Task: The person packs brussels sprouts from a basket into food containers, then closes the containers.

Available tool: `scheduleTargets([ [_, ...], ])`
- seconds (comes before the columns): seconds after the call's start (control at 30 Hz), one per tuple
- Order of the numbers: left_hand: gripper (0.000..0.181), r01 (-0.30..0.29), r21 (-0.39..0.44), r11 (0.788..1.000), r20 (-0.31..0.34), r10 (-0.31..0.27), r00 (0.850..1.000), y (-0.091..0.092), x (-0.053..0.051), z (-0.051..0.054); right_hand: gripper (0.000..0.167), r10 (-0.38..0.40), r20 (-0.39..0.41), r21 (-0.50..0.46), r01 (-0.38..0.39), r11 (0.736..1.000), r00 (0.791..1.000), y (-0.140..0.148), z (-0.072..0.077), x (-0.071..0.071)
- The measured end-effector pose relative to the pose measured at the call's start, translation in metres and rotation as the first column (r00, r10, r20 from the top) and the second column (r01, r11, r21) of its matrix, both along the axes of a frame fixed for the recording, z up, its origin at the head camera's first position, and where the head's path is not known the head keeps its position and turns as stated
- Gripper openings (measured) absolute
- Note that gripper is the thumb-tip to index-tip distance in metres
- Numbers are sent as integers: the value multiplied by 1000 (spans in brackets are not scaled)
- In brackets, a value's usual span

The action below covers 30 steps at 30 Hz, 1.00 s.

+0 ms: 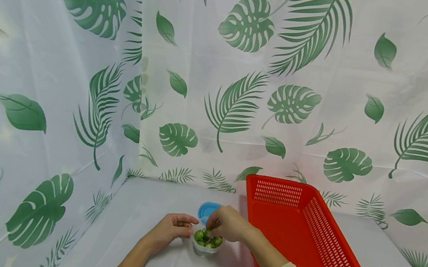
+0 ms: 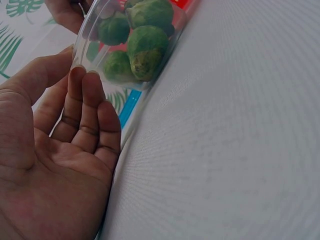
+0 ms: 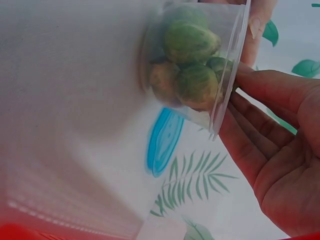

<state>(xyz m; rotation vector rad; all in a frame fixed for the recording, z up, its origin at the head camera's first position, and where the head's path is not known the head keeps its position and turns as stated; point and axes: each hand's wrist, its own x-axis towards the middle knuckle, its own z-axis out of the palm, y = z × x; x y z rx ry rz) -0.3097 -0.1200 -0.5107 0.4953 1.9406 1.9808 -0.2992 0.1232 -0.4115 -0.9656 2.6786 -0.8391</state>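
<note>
A small clear plastic tub [image 1: 205, 249] stands on the table, holding several green Brussels sprouts [image 1: 216, 241]. My left hand [image 1: 174, 226] is at the tub's left side, its fingertips resting near the rim with the palm turned towards it. From the right, my right hand [image 1: 229, 222] reaches over the rim, thumb and fingers bent together around a sprout at the top; its fingertips are partly hidden. Through the tub's wall [image 3: 150, 60] the sprouts show in the right wrist view. Just behind the tub lies a blue lid [image 1: 208, 208].
A large red plastic basket [image 1: 325, 236] with slotted walls stands close by on the right, beneath my right forearm. White cloth printed with green leaves [image 1: 237, 105] hangs behind and at the left. A white cover [image 1: 166, 194] lies over the table.
</note>
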Motion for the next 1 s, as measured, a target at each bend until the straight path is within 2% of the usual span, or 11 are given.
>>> scheduleTargets([
  [0.37,40,0,15,1000,8,0,1000,-1,2,1,11,-22,15,34,21,999,1000,-2,2,2],
  [0.67,40,3,20,1000,4,-3,1000,0,2,1,12,-15,-2,41,15,999,1000,-3,4,5],
  [0.73,41,6,23,1000,5,-6,1000,0,3,2,14,-9,-30,30,10,1000,1000,-3,5,6],
  [0.87,40,8,24,1000,6,-8,1000,0,3,2,15,-15,-133,-1,15,1000,991,-4,6,8],
  [1.0,38,10,21,1000,-1,-10,1000,0,2,1,16,-68,-223,-43,59,997,972,-7,8,10],
])
